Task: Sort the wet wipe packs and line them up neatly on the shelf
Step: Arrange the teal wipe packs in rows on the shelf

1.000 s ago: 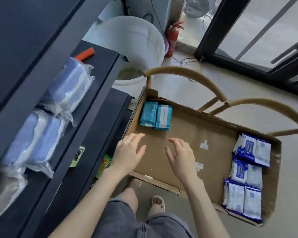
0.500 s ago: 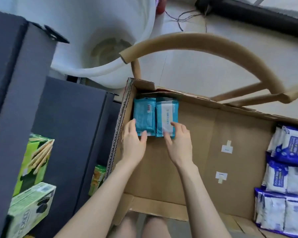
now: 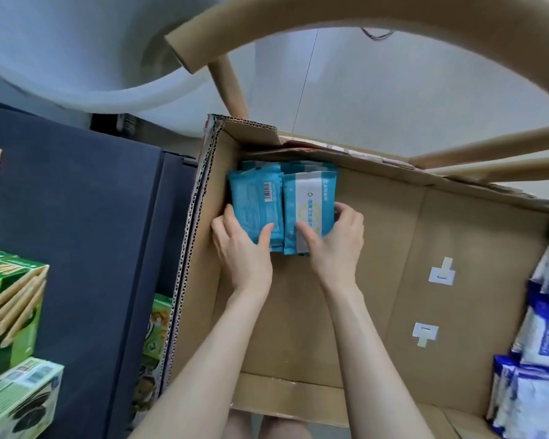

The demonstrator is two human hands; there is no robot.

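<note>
right now both of your hands are down in the far left corner of the cardboard box (image 3: 377, 236), at about 11 o'clock on its floor. the teal wet wipe packs (image 3: 262, 185) sit there in two short stacks side by side, touching each other and pushed up against the far wall. your left hand (image 3: 241, 248) grips the left stack (image 3: 251, 210), whose top pack shows a barcode. the thumb lies over the near end of the top face and the fingers curl down its 9 o'clock side, between the packs and the box's left wall. your right hand (image 3: 336, 239) grips the right stack (image 3: 308, 198), whose top pack carries a white band with a yellow ring. the thumb presses on the near end and the fingers wrap round its 3 o'clock edge. how many packs lie in each stack cannot be told from above.

across the box, at 3 to 5 o'clock, blue-and-white wipe packs (image 3: 545, 343) lie in a row along the right wall, well apart from the teal ones. two white tape scraps (image 3: 441, 274) are stuck to the floor between the two groups. at 9 o'clock, just beside the box, stands the dark shelf (image 3: 76, 217), with green boxes (image 3: 10, 305) on a lower level at 8 o'clock. a white tub (image 3: 76, 58) shows at 11 o'clock, and a curved wooden chair rail (image 3: 362, 14) arcs over 12 to 2 o'clock.
</note>
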